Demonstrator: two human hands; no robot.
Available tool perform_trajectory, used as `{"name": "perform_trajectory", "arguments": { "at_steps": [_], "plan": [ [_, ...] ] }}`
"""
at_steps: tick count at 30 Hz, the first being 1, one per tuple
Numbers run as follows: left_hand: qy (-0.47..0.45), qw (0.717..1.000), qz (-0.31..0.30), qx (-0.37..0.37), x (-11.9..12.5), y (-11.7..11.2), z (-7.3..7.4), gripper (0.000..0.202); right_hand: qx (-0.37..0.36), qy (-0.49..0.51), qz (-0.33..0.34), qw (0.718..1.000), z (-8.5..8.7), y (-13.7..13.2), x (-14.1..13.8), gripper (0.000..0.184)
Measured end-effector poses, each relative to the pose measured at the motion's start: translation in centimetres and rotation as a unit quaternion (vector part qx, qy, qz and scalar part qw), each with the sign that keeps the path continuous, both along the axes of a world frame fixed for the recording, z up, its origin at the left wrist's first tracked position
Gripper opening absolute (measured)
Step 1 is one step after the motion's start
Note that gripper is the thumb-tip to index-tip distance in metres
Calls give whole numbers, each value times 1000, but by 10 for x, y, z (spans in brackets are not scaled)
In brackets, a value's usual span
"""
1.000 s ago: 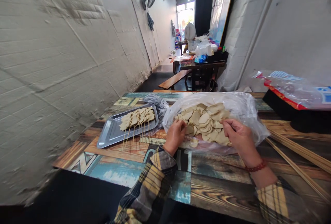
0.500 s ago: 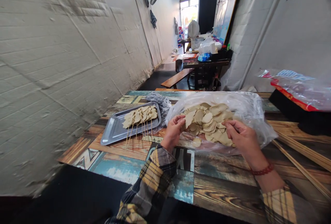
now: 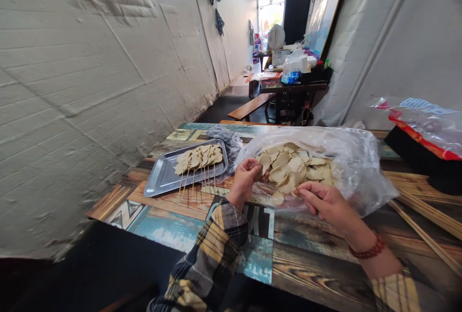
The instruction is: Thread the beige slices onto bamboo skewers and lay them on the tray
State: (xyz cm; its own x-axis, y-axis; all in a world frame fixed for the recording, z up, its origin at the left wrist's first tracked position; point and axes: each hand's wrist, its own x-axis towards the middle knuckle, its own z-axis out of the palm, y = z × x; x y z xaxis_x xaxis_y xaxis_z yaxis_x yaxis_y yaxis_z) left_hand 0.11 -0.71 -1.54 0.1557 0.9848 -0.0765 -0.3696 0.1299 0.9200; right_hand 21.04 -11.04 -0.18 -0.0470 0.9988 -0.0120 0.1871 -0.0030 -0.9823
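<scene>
Left hand [image 3: 246,180]: fingers closed on a pale slice [image 3: 264,162], beside the heaped slices [image 3: 288,175] in a clear plastic bag [image 3: 363,153] on the surface [image 3: 169,228]. Right hand [image 3: 325,201]: fingers pinched together at the heap's near edge, any held item too small to tell. Slices probably light, pliant and easily torn; best pinched flat near the rim. At left, skewered slices [image 3: 198,157] on a tray [image 3: 162,177].

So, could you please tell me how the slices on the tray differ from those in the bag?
The tray slices are threaded on thin sticks; the bag slices lie loose. The tray slices sit in a neat row, the bag slices in a jumbled heap. The bag slices make a larger pile than the tray slices. Both are pale and flat.
</scene>
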Motion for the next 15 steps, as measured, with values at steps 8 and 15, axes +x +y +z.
{"name": "perform_trajectory", "arguments": {
  "at_steps": [8,15],
  "plan": [
    [29,997,49,47,-4,1,3,36,58,-97,33,993,-5,-1,-6,34],
    [42,994,69,67,-6,5,2,32,81,-129,4,988,-7,-1,-7,34]
  ]
}}
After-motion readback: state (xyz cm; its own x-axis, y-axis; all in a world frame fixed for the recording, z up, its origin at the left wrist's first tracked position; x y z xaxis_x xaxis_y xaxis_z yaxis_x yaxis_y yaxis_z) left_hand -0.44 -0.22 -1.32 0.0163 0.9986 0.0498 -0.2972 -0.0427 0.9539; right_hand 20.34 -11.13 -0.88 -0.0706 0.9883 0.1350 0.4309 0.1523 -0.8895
